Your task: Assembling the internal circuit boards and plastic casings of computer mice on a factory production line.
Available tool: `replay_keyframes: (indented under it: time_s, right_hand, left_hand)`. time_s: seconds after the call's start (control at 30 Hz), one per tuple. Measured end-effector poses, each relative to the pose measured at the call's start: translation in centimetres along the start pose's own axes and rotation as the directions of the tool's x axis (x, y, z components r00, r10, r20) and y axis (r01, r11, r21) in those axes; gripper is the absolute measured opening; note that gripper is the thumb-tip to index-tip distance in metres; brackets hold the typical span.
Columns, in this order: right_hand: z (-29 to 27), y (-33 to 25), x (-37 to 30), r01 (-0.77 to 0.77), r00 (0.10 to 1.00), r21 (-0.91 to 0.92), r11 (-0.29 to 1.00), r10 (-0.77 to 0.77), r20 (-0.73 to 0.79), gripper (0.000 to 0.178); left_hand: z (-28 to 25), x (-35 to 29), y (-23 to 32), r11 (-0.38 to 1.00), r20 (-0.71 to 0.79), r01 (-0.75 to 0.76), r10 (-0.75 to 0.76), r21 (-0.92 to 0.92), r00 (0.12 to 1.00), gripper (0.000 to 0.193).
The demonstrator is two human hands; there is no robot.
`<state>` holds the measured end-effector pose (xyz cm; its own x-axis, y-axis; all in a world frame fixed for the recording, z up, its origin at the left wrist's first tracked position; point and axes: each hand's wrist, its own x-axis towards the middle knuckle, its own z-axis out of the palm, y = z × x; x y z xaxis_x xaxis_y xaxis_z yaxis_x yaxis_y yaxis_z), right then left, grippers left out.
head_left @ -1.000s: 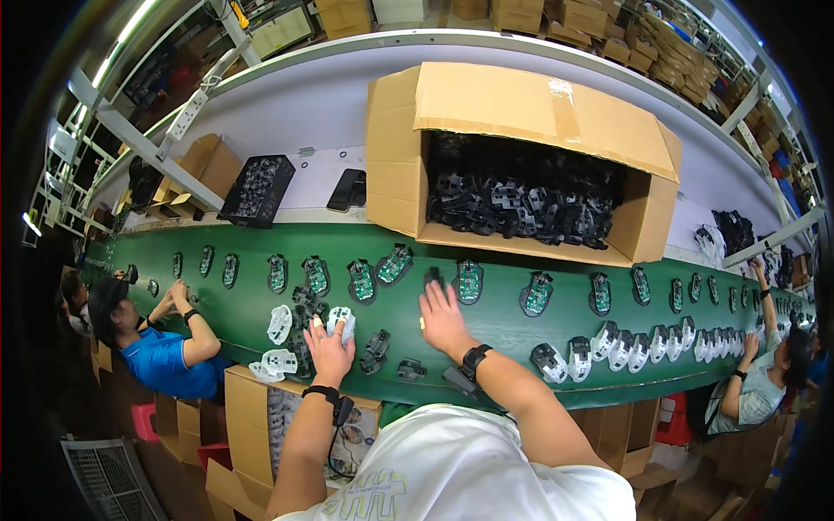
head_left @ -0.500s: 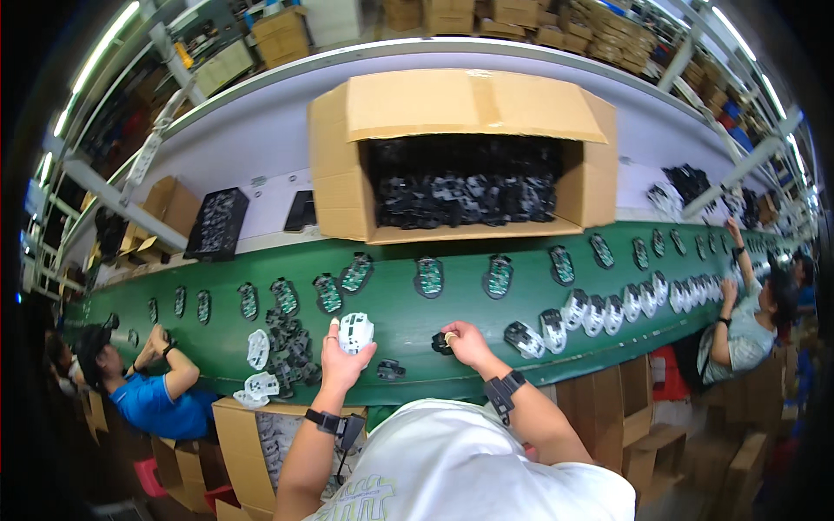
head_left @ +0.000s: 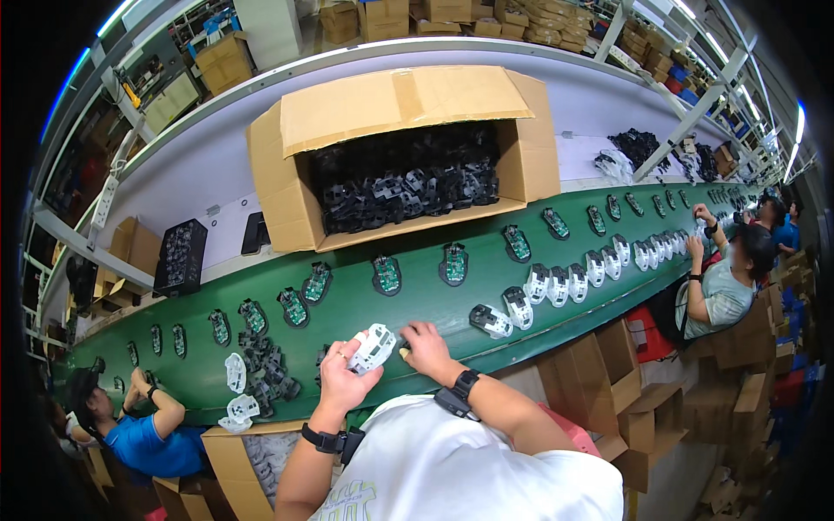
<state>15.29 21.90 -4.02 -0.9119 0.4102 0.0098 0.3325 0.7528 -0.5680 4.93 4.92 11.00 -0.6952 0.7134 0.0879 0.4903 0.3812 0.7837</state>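
My left hand (head_left: 346, 380) grips a white plastic mouse shell (head_left: 374, 349), its cut-outs facing up. Close to the shell's right side, my right hand (head_left: 431, 354) has its fingers closed on a small black plastic part (head_left: 404, 345), mostly hidden by the fingertips. A heap of black plastic parts (head_left: 271, 372) lies on the green belt left of my left hand. Beside the heap are two loose white shells, one farther (head_left: 235, 372) and one nearer (head_left: 239, 412). White shells with black parts fitted (head_left: 492, 320) form a line to the right.
Black mouse bases with green circuit boards (head_left: 386, 274) run along the green conveyor belt (head_left: 417, 314). Beyond it stands a large cardboard box (head_left: 534, 143) full of black parts. Co-workers sit at left, in a blue shirt (head_left: 165, 443), and at right, in a pale shirt (head_left: 725, 291).
My right hand has come leftward with the black part, up to the white shell. My left hand has tilted the shell toward it. The whole view has shifted and turned.
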Motion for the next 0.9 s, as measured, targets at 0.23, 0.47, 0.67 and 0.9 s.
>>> replay_keyframes:
  time_s: [0.23, 0.47, 0.67, 0.9]
  right_hand:
    - [-11.4, -5.7, -1.0, 0.192, 0.980, 0.960, 0.206, -0.091, -0.176, 0.064]
    - [-11.6, -7.8, -1.6, 0.460, 0.880, 0.576, 0.676, -0.260, -0.398, 0.064]
    - [-11.2, -7.7, -1.5, 0.352, 0.932, 0.639, 0.684, -0.193, -0.306, 0.055]
    - [-11.6, -7.6, -2.3, -0.354, 0.913, 0.935, -0.001, -0.215, 0.345, 0.036]
  left_hand:
    - [-1.4, -0.2, 2.6, 0.976, -0.087, -0.219, 0.219, 0.012, 0.972, 0.056]
    - [-1.0, 0.3, 4.1, 0.956, -0.135, -0.286, 0.293, 0.068, 0.946, 0.052]
    - [-1.2, -0.3, 4.5, 0.952, -0.083, -0.293, 0.300, 0.087, 0.950, 0.045]
    - [-2.8, -1.3, 6.8, 0.922, 0.099, -0.367, 0.356, 0.125, 0.929, 0.048]
